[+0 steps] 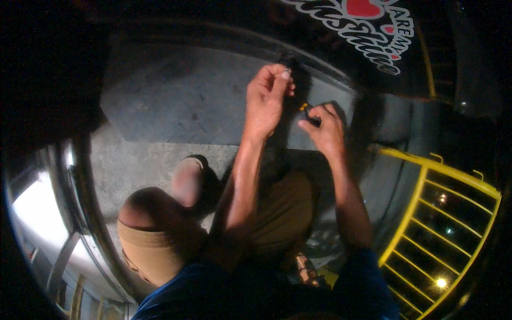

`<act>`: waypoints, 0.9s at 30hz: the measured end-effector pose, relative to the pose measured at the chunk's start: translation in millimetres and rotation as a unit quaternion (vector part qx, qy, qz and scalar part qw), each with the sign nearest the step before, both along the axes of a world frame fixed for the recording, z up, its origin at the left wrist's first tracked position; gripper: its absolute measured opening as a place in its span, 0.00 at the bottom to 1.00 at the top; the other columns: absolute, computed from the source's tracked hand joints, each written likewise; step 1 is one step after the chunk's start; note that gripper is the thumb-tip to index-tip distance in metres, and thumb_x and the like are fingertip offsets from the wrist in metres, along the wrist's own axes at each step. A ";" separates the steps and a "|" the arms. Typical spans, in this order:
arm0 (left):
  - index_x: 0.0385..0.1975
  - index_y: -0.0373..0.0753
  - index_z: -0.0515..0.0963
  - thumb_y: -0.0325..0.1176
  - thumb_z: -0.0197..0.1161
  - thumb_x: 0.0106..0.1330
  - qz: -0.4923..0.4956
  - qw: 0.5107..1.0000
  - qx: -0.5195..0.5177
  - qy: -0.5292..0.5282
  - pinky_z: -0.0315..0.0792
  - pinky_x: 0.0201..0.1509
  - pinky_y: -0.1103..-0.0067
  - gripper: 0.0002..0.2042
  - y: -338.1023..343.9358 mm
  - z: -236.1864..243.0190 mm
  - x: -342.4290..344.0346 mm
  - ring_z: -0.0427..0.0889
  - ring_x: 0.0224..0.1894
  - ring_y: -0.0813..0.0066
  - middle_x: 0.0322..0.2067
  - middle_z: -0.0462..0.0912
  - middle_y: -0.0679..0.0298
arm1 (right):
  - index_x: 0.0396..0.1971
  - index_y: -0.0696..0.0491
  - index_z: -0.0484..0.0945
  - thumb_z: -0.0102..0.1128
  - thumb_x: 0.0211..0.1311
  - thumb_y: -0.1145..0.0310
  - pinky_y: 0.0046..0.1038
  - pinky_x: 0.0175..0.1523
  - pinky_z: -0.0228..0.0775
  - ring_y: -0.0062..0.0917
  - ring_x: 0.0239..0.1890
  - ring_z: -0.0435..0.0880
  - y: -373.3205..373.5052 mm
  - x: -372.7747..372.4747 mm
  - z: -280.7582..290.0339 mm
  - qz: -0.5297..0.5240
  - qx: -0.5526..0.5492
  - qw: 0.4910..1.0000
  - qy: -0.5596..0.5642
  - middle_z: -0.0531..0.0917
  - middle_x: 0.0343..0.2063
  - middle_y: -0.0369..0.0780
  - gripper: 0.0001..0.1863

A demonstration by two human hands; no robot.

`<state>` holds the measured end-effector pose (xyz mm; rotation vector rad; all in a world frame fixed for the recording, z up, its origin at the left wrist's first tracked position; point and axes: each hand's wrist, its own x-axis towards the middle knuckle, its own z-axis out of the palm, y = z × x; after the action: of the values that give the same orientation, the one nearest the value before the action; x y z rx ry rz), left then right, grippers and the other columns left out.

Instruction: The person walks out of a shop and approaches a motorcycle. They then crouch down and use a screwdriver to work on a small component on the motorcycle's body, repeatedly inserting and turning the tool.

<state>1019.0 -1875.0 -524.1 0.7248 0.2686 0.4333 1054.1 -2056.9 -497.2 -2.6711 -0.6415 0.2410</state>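
Note:
My left hand is raised at the upper middle, its fingers pinched on something too small to make out, close to the dark edge along the top of a grey panel. Below and to the right of it, my right hand curls round a small black-and-yellow tool; the tool's tip is hard to see in the shadow between the two hands.
A black surface with white lettering and red hearts rises above. A yellow barred railing is at right, a bright window-like opening at lower left. My bent knee and a blurred foot are over the concrete floor.

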 end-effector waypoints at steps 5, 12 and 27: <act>0.37 0.36 0.75 0.33 0.61 0.69 0.023 0.998 0.059 0.025 0.70 0.36 0.84 0.07 1.2 1.9 2.1 0.74 0.31 0.84 0.29 0.77 0.70 | 0.31 0.57 0.76 0.64 0.55 0.68 0.39 0.37 0.71 0.42 0.29 0.79 2.6 -7.8 -2.8 -0.039 -0.041 0.998 -0.022 0.78 0.24 0.44 0.09; 0.37 0.33 0.78 0.30 0.61 0.68 0.033 0.985 0.152 0.080 0.69 0.35 0.84 0.06 5.4 2.6 4.6 0.73 0.30 0.85 0.28 0.79 0.69 | 0.26 0.56 0.70 0.62 0.56 0.69 0.40 0.42 0.70 0.40 0.31 0.75 23.1 -8.1 35.4 -0.045 0.063 0.996 -0.046 0.74 0.24 0.41 0.10; 0.37 0.33 0.76 0.31 0.58 0.71 0.002 0.963 0.251 0.093 0.66 0.35 0.85 0.07 15.7 6.0 4.1 0.70 0.31 0.86 0.29 0.75 0.73 | 0.25 0.52 0.76 0.71 0.49 0.59 0.43 0.49 0.62 0.39 0.48 0.73 37.9 38.1 60.3 0.244 -0.066 0.931 -0.262 0.76 0.33 0.38 0.14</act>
<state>1023.1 -1859.3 -518.1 1.2671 0.3415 0.4413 1092.2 -2019.0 -436.8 -2.6604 -1.5039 -0.3294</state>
